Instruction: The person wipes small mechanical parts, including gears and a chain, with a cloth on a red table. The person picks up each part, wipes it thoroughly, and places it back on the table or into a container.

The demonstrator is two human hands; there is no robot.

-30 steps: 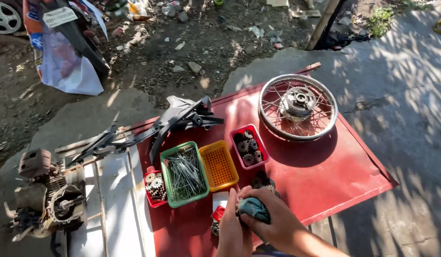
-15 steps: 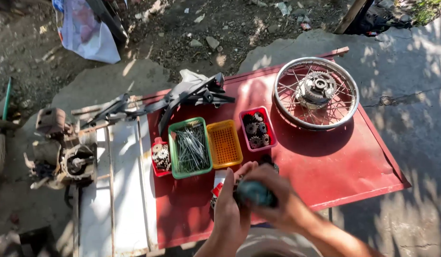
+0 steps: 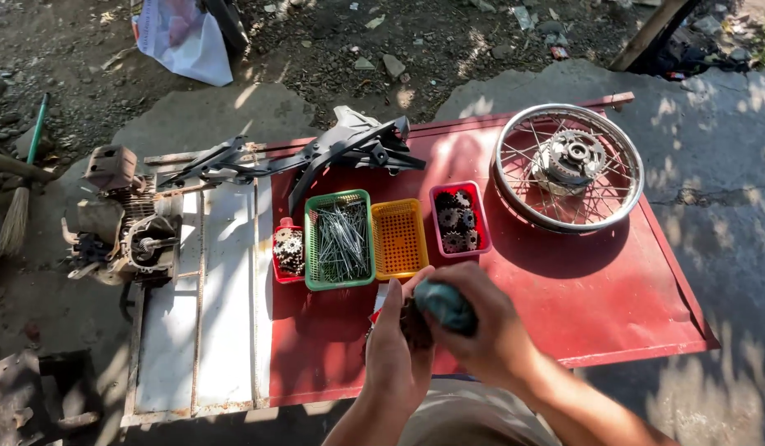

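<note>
While your right hand [image 3: 481, 330] wraps around a rounded teal tool handle [image 3: 445, 304], your left hand [image 3: 396, 347] closes on a dark, toothed metal part [image 3: 415, 324] pressed against it; both sit low over the front edge of the counter [image 3: 613, 306], just below the yellow basket.

Head view, items listed:
- Counter: one flat red-painted metal sheet, scuffed, with one white panel [image 3: 225, 314] joined at its left.
- Baskets: four small plastic lattice trays in a row. One red [image 3: 277, 268] with pale gear parts; one green [image 3: 313, 248] full of thin grey metal spokes; one yellow [image 3: 399, 239]; one pink-red [image 3: 478, 216] with dark sprockets, about five.
- Wheel: one spoked wheel [image 3: 568, 165], shiny metal rim, grey hub at centre, lying flat at the counter's far right.
- Frame piece: one black, angular moulded part [image 3: 349, 149] across the counter's back edge.
- Engine: one grimy, finned metal engine block [image 3: 122, 231] at the left of the white panel.
- Ground: one broom [image 3: 19, 206] with straw bristles and green handle; one white plastic bag [image 3: 184, 37] on the stony dirt.
</note>
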